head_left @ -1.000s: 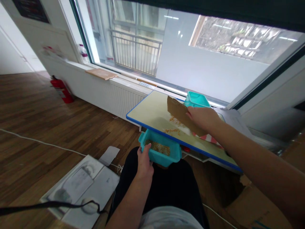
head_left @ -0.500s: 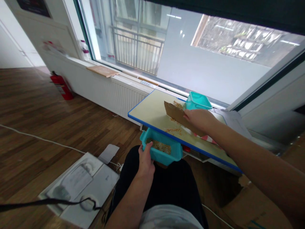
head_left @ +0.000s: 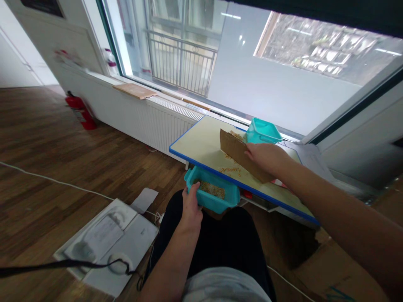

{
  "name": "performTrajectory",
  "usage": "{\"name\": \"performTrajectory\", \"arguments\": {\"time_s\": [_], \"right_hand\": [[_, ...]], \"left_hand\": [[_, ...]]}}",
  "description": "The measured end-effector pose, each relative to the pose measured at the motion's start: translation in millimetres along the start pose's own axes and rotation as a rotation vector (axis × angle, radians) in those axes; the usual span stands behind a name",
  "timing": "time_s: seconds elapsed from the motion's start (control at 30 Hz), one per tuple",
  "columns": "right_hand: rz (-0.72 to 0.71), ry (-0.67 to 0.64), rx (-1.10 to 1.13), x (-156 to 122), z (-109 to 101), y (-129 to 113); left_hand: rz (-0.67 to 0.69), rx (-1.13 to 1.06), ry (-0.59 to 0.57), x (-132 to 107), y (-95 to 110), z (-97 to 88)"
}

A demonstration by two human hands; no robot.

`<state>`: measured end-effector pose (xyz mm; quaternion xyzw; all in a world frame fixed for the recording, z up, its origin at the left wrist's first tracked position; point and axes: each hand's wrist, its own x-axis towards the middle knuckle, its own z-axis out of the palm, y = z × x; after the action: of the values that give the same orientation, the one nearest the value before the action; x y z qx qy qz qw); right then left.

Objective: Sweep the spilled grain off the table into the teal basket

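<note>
My left hand (head_left: 191, 205) grips the near rim of a teal plastic tray (head_left: 220, 197), which it holds just below the table's blue front edge. A layer of pale grain (head_left: 213, 189) lies in the tray. My right hand (head_left: 267, 158) holds a piece of brown cardboard (head_left: 236, 153) upright on its edge on the table top (head_left: 198, 142). Loose grains (head_left: 229, 170) are scattered on the table in front of the cardboard, and a few more show behind its far end. A smaller teal plastic container (head_left: 263, 132) stands at the table's far side, past my right hand.
A white radiator (head_left: 166, 126) runs under the window behind the table. A red fire extinguisher (head_left: 81, 111) stands on the wooden floor by the wall. Papers and a dark cable (head_left: 63, 264) lie on a white sheet at lower left. Brown cardboard (head_left: 340, 272) lies at lower right.
The view has tilted slightly, shifting the scene upward. My right hand has swung the cardboard a little across the table top, while my left hand stays on the tray rim.
</note>
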<state>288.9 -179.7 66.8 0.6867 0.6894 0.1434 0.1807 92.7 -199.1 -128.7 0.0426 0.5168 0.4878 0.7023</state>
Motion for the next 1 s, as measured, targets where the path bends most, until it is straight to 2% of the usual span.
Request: {"name": "performTrajectory", "arguments": {"time_s": [0.3, 0.5, 0.8, 1.0], "right_hand": [[-0.041, -0.004, 0.007, -10.8, -4.0, -5.3], [-0.008, -0.026, 0.007, -17.0, -11.7, -17.0], [0.03, -0.003, 0.049, -10.2, -24.0, -36.1], [0.032, -0.052, 0.053, -0.9, -32.3, -46.2]], "left_hand": [[0.01, -0.012, -0.012, -2.4, 1.9, 1.7], [0.014, -0.027, -0.032, -9.8, -4.9, 5.4], [0.028, -0.045, -0.02, -18.3, -9.9, 8.6], [0.031, -0.061, -0.019, -20.1, -11.2, 10.6]]}}
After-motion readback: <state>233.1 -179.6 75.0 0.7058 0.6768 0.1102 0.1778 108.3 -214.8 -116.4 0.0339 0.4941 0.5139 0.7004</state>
